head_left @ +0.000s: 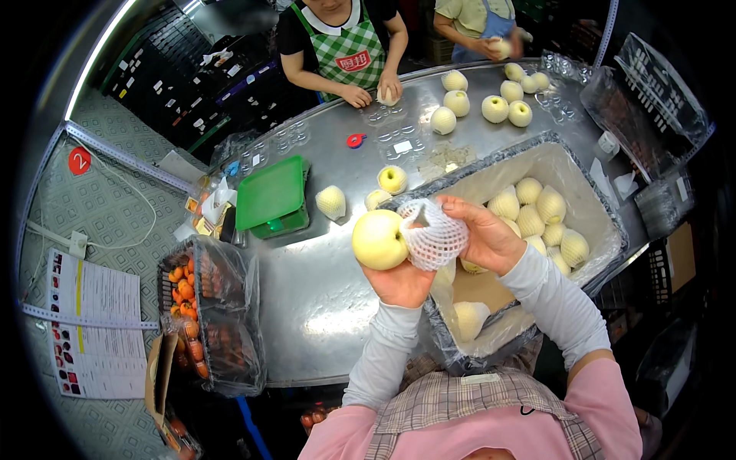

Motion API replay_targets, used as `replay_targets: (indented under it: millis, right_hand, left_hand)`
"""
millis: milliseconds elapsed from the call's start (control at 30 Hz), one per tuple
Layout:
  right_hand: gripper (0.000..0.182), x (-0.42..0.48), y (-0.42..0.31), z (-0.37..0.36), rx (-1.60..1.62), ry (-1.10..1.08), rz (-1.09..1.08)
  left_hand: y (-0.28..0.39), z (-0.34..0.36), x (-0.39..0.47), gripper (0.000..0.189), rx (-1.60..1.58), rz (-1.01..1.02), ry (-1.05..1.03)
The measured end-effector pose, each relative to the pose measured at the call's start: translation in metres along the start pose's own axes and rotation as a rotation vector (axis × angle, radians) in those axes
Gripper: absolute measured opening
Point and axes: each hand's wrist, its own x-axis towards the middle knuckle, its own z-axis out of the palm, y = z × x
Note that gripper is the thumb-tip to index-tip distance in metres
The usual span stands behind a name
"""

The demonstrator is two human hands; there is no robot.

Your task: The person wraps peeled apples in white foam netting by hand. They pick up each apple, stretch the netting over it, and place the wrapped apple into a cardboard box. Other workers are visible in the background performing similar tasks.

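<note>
A bare yellow apple [379,239] rests in my left hand [402,283], above the metal table [316,287]. My right hand [489,236] pinches a white foam net sleeve [437,234] by its edge, and the sleeve touches the apple's stem side. Beneath my right forearm stands a plastic-lined crate [595,201] holding several net-wrapped apples [530,221] and one more [468,319] near its front corner. Just beyond my left hand are two wrapped apples [392,179], with another wrapped one [330,202] to their left.
A green lidded box [271,192] and a crate of orange fruit [185,293] stand at left. Across the table, two people handle apples beside clear plastic trays [402,144], a red and blue tape dispenser [356,141] and several wrapped apples [494,109]. Bagged goods [632,126] lie at right.
</note>
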Motion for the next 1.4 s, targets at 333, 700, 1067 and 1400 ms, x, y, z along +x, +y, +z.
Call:
replay_targets:
  millis: [333, 700, 1067, 1400]
  right_hand:
    - [0.04, -0.025, 0.003, 0.042, -1.627, 0.134, -1.004]
    - [0.052, -0.013, 0.011, 0.022, -1.384, 0.011, -0.784]
    - [0.039, -0.007, 0.007, -0.001, -1.228, -0.096, -0.685]
    - [0.077, 0.003, 0.017, -0.005, -0.631, -0.066, 0.379]
  left_hand:
    - [-0.004, 0.005, 0.006, 0.057, 0.349, 0.239, 0.064]
    - [-0.009, 0.005, -0.004, 0.053, 0.565, 0.26, 0.056]
    - [-0.003, 0.007, -0.007, 0.055, 0.43, 0.19, 0.082]
    - [0.001, 0.012, -0.021, 0.073, 0.051, 0.078, -0.047]
